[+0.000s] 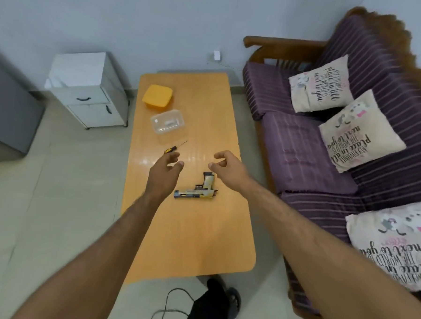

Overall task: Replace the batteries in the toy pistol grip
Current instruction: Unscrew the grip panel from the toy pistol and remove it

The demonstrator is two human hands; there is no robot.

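We are standing at the near end of a long orange table (188, 243), and both our bare forearms are reaching out over it. Nearest to us on the tabletop, the toy pistol (195, 190) is lying flat on its side, its barrel pointing to our left and its grip pointing away from us. Neither of our hands is touching it. Our left hand (163, 171) is hovering just left of the toy, fingers loosely curled and holding nothing. Our right hand (226, 166) is hovering just beyond the end of the grip, thumb and fingers loosely bent toward each other, also holding nothing.

Just past our left fingertips, a small screwdriver (174, 147) with a black and yellow handle is lying on the table, its shaft pointing away and to the right. Farther on, a clear plastic container (167, 125) is sitting open with something small and pale inside; we cannot tell what it is. Beyond it, its yellow lid (157, 96) is resting near the far end. To our right, a purple striped sofa (302, 149) is carrying printed cushions (362, 133); to our left, a white cabinet (88, 89) is standing against the wall.
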